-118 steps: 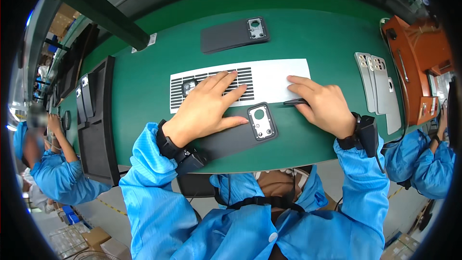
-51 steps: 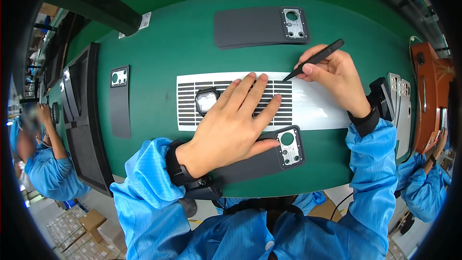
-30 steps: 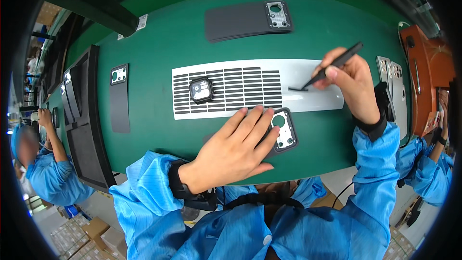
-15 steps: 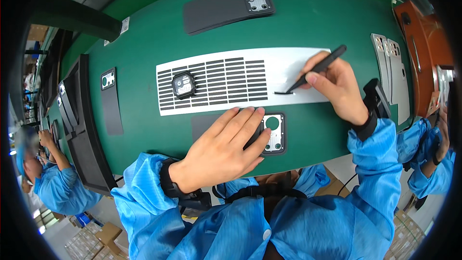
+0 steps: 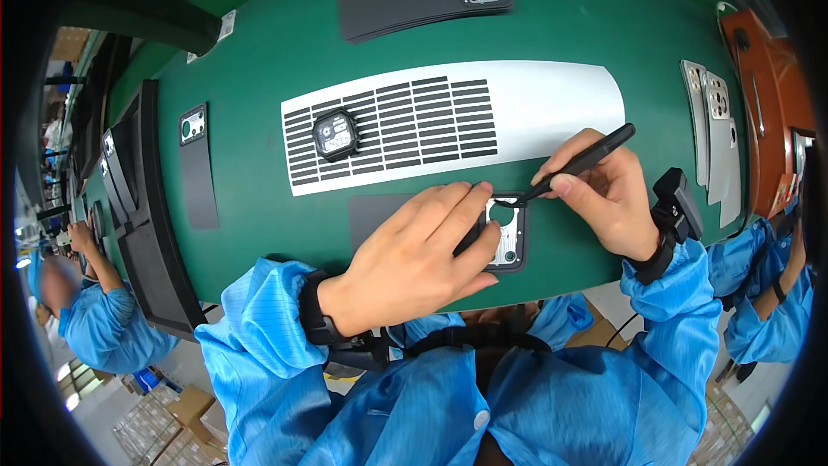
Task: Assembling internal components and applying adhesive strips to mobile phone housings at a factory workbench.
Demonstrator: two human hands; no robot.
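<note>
My left hand (image 5: 418, 250) lies with fingers stretched out over a dark grey phone-shaped panel (image 5: 373, 212), pressing on it and hiding its middle. At the panel's right end is a silver plate (image 5: 511, 237) with a large round hole and a black frame. My right hand (image 5: 608, 198) is closed around black tweezers (image 5: 586, 158). Their tip is at the plate's upper edge by the round hole, beside my left fingertips; a small dark strip seems to be at the tip. Beyond my hands is a white sheet (image 5: 561, 103) bearing rows of black strips, with a digital watch (image 5: 335, 135) on top.
A stack of dark panels (image 5: 405, 4) lies at the back, a single panel (image 5: 200, 177) at left. Beside it stands a black tray (image 5: 155, 250). Silver panels (image 5: 716, 121) lie at right near an orange-brown box (image 5: 763, 95). Co-workers in blue sit on both sides.
My right hand has brought the tweezers from the white sheet down and left to the silver plate. The dark strip at the sheet's right part is gone from there. My left hand stays on the panel.
</note>
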